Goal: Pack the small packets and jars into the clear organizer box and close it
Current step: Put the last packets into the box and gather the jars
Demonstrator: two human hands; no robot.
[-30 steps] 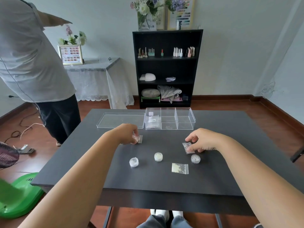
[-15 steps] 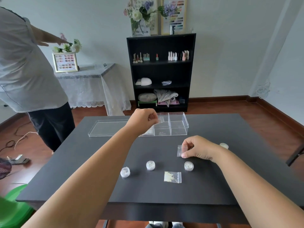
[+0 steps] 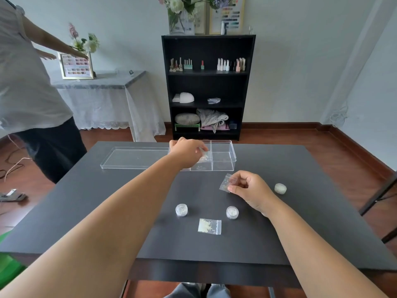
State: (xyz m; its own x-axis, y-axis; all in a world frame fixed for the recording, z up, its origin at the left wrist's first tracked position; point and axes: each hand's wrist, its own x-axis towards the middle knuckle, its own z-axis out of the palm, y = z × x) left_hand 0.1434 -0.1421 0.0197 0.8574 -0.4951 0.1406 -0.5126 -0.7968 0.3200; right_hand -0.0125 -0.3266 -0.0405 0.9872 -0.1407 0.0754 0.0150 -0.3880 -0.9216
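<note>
The clear organizer box (image 3: 223,155) stands open at the far side of the dark table (image 3: 300,222), with its lid (image 3: 135,157) lying flat to its left. My left hand (image 3: 187,151) reaches over the box's left compartments and pinches a small packet (image 3: 204,157) low inside it. In front of the box, my right hand (image 3: 247,190) holds another clear packet (image 3: 225,182) by its corner, just above the table. A packet of pale beads (image 3: 209,226) lies near me. Three small round jars (image 3: 181,210) (image 3: 232,212) (image 3: 280,188) stand on the table.
A person in a grey shirt (image 3: 28,82) stands past the table's left corner. A black shelf (image 3: 207,87) stands against the back wall and a cloth-covered side table (image 3: 103,91) at the back left. A green object (image 3: 8,261) sits on the floor at the lower left.
My left hand carried its packet from the table up to the box and down into it. My right hand lifted its packet off the table. The view shifted forward.
</note>
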